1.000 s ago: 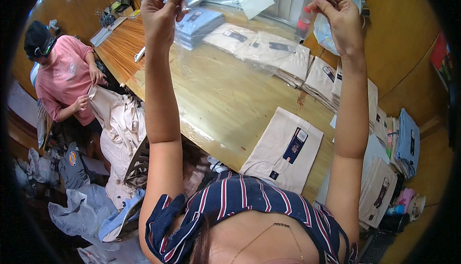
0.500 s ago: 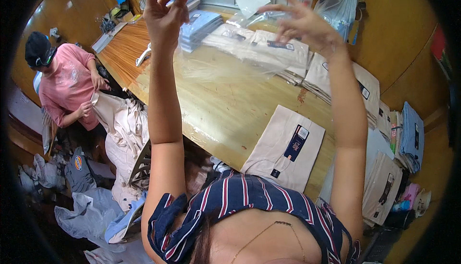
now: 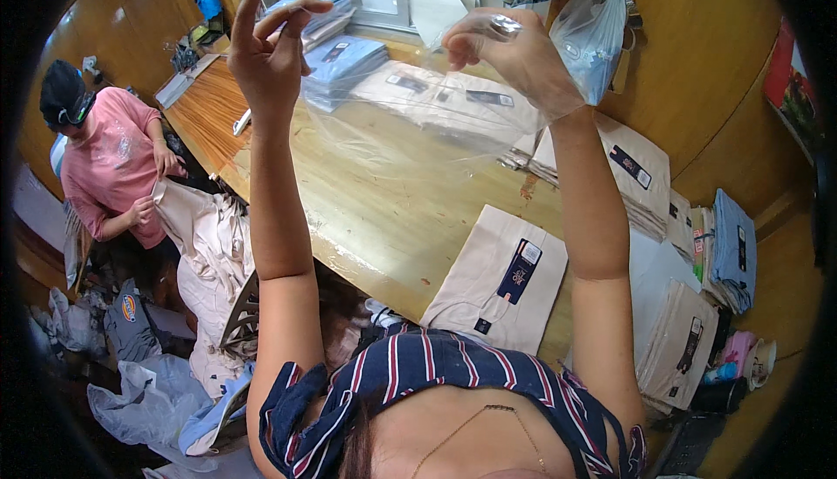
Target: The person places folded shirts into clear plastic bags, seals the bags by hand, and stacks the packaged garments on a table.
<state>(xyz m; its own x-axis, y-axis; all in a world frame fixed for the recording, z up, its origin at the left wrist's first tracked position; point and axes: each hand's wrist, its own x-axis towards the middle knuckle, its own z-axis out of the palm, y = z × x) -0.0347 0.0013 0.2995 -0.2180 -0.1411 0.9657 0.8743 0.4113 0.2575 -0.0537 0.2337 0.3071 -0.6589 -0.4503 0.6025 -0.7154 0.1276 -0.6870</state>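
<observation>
Both my arms are raised over the table, with a clear plastic bag [image 3: 384,135] stretched between the hands. My left hand [image 3: 270,56] pinches one edge of the bag, its index finger pointing up. On the other side, my right hand [image 3: 514,56] has plastic draped over it down to the wrist; its fingers are curled in on the film. Below them, close to my body, lies a folded beige garment [image 3: 471,278] with a dark tag [image 3: 520,270] and a small dark label. It lies flat, apart from both hands.
Beige folded garments [image 3: 488,100] and a light-blue stack [image 3: 340,61] line the table's [image 3: 384,217] far side. More stacks [image 3: 680,339] stand at right. A filled plastic bag [image 3: 593,39] hangs on the wall. At left a person [image 3: 113,156] in pink handles beige cloth.
My right hand's fingers, spread before, have curled in, and plastic now covers the hand. My left hand has stayed pinched on the bag. The whole view has shifted slightly.
</observation>
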